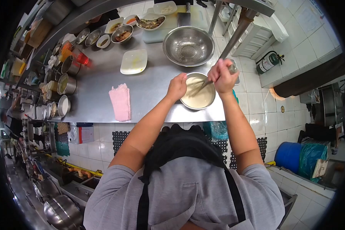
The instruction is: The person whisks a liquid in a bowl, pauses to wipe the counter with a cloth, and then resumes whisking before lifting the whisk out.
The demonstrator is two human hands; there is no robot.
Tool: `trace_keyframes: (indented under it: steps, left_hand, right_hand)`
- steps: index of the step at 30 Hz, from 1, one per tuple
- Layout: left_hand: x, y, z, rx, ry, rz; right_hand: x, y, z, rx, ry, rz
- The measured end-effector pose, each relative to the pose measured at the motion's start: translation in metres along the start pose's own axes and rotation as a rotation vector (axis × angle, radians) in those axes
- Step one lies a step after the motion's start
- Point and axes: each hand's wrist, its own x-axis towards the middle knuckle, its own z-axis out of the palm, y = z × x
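Head view: a steel bowl [198,109] of pale, smooth liquid [198,101] stands at the near right part of the metal table [155,82], at about four o'clock from the middle of the worktop. We judge the bowl rigid and moderately heavy with its contents, its smooth wall apt to turn or slip if wet. The liquid looks pourable, somewhat thick, and could slop over the rim if the bowl were tipped. We would take hold at the rim, near ten o'clock, with a second hold opposite for lifting. The whisk [204,83] appears light, with springy wires and a firm handle, best gripped well above the liquid.

The left hand [176,87] is nearly closed, pinching the bowl's rim at ten o'clock; we cannot tell how its hidden fingers sit beneath. The right hand [222,75] is closed in a fist around the whisk's handle, beyond the bowl's rim at one to two o'clock, while the wires slant down into the liquid. Both are slightly blurred.

Around the bowl we note a perforated colander [188,48] near twelve o'clock, a white plate [134,61] at ten, and a folded pink cloth [120,102] at nine.
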Motion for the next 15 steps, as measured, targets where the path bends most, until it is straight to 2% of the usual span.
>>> trace_keyframes:
  steps: [1, 2, 4, 5, 7, 8, 9, 11, 12, 14, 15]
  left_hand:
    - [0.001, -0.003, -0.002, -0.023, -0.018, -0.011]
    - [0.001, -0.006, -0.003, -0.047, -0.035, -0.026]
    - [-0.002, -0.004, 0.0, -0.021, -0.014, -0.023]
    - [-0.004, -0.003, 0.001, 0.002, 0.008, -0.02]
    - [-0.002, -0.004, 0.003, 0.006, -0.004, -0.025]
    - [-0.001, -0.005, 0.003, 0.011, -0.013, -0.035]
    - [0.001, -0.006, 0.002, 0.012, -0.011, -0.031]
    - [0.001, -0.009, -0.001, -0.03, -0.026, -0.059]
    - [0.0, -0.008, -0.002, -0.029, -0.028, -0.061]
    - [-0.003, -0.003, -0.003, 0.01, -0.041, -0.035]
    - [-0.003, -0.003, -0.001, 0.007, -0.043, -0.033]
  right_hand:
    - [-0.004, -0.003, -0.001, 0.077, -0.129, 0.112]
    - [-0.001, -0.01, -0.005, 0.078, -0.126, 0.111]
    - [0.007, -0.029, -0.009, -0.275, -0.125, 0.145]
    - [0.008, -0.026, -0.009, -0.276, -0.119, 0.146]
    - [0.011, -0.012, -0.004, -0.225, 0.092, -0.14]
    - [0.002, -0.003, 0.004, -0.097, 0.147, -0.137]
    - [-0.008, 0.001, 0.007, -0.031, 0.057, -0.086]
    - [-0.017, -0.01, 0.0, 0.034, -0.218, 0.147]
    - [-0.012, -0.019, -0.001, 0.035, -0.215, 0.149]
    - [0.0, -0.034, -0.005, -0.288, -0.11, 0.157]
    - [0.001, -0.03, -0.004, -0.291, -0.109, 0.155]
